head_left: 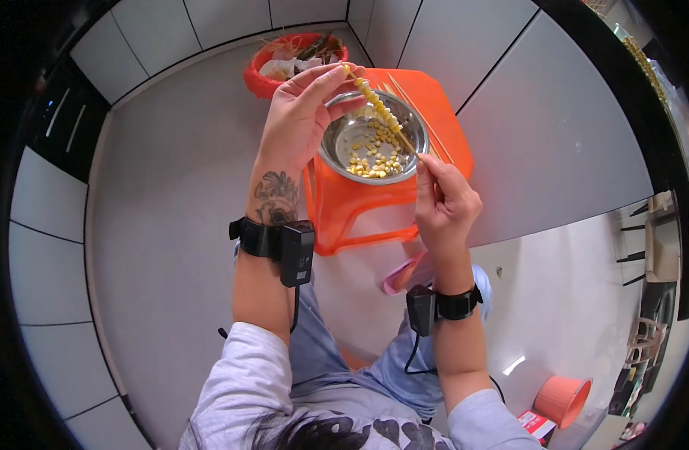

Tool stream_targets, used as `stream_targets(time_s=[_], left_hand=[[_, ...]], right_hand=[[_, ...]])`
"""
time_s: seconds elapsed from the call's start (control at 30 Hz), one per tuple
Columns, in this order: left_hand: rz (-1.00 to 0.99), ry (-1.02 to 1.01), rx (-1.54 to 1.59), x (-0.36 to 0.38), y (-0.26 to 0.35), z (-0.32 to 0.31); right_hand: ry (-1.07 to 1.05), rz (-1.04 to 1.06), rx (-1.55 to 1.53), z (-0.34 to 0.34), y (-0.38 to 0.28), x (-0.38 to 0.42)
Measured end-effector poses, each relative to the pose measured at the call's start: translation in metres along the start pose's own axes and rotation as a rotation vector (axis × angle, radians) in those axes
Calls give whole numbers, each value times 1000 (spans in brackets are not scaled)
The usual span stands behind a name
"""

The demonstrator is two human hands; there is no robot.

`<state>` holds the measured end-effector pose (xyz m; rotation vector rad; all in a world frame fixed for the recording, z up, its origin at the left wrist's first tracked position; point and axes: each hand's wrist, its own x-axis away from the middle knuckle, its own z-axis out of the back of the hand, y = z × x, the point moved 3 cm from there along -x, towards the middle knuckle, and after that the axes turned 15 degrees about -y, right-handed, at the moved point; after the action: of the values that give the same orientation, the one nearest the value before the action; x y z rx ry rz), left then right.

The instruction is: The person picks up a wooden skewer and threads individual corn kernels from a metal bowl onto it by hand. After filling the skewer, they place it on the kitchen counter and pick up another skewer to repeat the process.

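Observation:
A thin wooden skewer [408,142] slants over a steel bowl [329,154], threaded with a row of yellow corn kernels [380,106]. My right hand [446,199] is closed in a pinch round its bare lower end. At the upper tip, the thumb and forefinger of my left hand [303,112] pinch a corn kernel [347,69]; the other fingers are spread behind the skewer. Whether that kernel is on the tip is too small to tell. Loose kernels [374,166] lie in the bowl, which stands on an orange plastic stool [434,94].
More bare skewers [439,142] lie on the stool, right of the bowl. Behind it stands a red-lined basin [258,84] of scraps. White cabinets [555,112] rise at the right. A pink bucket [562,401] and a red-and-white box [536,426] are at lower right.

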<state>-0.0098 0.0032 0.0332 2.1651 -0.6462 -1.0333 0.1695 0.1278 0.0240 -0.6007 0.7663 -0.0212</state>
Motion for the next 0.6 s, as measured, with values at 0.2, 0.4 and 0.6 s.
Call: stream_targets(time_s=[0.2, 0.4, 0.6], left_hand=[[-57, -50, -115, -1, 0, -3], [-90, 7, -211, -2, 3, -10], [-148, 129, -346, -4, 3, -16]], right_hand=[[6, 18, 69, 1, 0, 1], [27, 35, 100, 2, -1, 0], [17, 24, 83, 3, -4, 0]])
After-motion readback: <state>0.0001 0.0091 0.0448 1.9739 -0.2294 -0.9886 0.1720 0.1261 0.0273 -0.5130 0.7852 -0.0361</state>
